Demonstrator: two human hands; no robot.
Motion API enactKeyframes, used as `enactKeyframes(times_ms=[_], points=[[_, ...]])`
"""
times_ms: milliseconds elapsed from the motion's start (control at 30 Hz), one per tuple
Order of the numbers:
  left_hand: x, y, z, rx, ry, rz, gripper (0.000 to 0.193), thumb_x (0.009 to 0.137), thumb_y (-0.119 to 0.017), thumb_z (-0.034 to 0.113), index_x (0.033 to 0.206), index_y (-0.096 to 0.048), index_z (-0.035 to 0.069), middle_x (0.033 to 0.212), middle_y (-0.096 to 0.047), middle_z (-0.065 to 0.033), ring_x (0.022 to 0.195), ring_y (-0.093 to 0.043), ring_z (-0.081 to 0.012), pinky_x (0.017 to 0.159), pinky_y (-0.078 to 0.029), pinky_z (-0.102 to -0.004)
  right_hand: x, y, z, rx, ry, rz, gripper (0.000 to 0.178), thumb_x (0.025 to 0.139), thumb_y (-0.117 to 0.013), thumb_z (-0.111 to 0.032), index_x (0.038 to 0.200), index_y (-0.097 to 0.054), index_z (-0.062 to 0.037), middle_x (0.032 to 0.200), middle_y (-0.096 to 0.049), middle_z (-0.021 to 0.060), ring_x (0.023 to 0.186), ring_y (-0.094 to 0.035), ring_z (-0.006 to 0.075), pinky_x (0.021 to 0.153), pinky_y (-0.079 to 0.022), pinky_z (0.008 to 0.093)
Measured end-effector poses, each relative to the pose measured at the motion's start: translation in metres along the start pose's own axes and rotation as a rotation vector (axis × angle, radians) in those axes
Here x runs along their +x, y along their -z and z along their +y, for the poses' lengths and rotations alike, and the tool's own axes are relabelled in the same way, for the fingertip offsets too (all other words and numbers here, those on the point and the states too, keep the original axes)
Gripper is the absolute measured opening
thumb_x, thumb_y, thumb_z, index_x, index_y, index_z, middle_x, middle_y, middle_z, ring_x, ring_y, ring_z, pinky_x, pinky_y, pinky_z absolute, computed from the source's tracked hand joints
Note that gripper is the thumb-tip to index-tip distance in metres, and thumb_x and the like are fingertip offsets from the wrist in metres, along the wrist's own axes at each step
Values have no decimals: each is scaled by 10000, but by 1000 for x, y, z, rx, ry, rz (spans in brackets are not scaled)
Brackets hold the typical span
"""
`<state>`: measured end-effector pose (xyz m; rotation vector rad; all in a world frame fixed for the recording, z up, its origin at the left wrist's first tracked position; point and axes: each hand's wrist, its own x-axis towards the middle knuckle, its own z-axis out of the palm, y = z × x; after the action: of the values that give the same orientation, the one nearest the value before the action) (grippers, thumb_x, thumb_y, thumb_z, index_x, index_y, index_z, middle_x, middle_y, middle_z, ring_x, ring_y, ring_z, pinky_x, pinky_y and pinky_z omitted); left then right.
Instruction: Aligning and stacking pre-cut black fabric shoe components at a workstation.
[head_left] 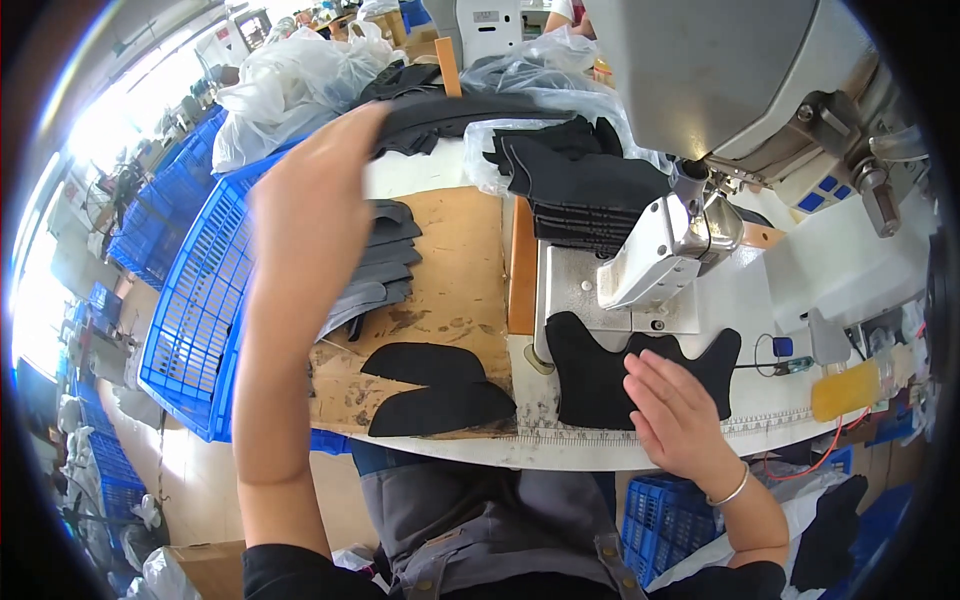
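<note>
My right hand [678, 415], fingers stretched out and close together, lies over a black fabric piece [590, 375] with a notched top edge. This piece rests flat on the white table, in front of the sewing machine [650, 260]. Raised at the left, my left hand [318, 200] is smeared by motion, and its fingers do not show clearly. It is nearest to a pile of long black fabric pieces [470, 112] at the back. Below it, grey and black pieces [388, 262] lie overlapped on a brown board [460, 265], with two rounded black pieces [445, 408] nearer me.
A blue plastic basket [195, 310] stands against the table's left side. Stacked black pieces [585, 215] lie behind the machine arm. Clear plastic bags [300, 85] fill the back left. A ruler strip [770, 424] runs along the front edge; a yellow block [845, 395] sits at the right.
</note>
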<state>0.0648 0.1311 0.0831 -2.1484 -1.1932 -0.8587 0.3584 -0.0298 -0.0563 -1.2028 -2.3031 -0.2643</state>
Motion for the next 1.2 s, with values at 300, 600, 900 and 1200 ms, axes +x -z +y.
enactKeyframes(times_ms=[300,600,900,1200], points=[[43,-158,88,-476,-449,-226,296,902,-549,292,1091,-604,70,1106,-636,-94,1052,-604,-259,885,-464,-422,-21,-29,5,152,-115,-72,375,741,-620,-67,1109,-596,4,1252,-572,143,1174,-528,317,976,-441,433],[41,-138,72,-700,-454,-217,393,912,-539,382,1141,-607,69,1105,-644,-126,1066,-586,-306,948,-422,-414,-22,-28,3,160,-149,-50,353,719,-618,-33,1069,-606,4,1220,-587,146,1162,-533,324,958,-455,434],[47,-138,58,-735,-306,-567,707,735,-731,482,1267,-562,48,1357,-476,-219,1276,-430,-345,1050,-367,-407,-23,-28,1,151,-133,-30,345,713,-619,-28,1056,-607,4,1210,-593,139,1153,-540,319,951,-458,429],[32,-127,66,-519,-351,-471,591,795,-676,463,1250,-579,98,1293,-566,-61,1167,-513,-277,961,-443,-398,-22,-30,1,128,-131,-21,344,716,-618,-28,1058,-608,-2,1212,-594,135,1149,-545,314,952,-457,416]])
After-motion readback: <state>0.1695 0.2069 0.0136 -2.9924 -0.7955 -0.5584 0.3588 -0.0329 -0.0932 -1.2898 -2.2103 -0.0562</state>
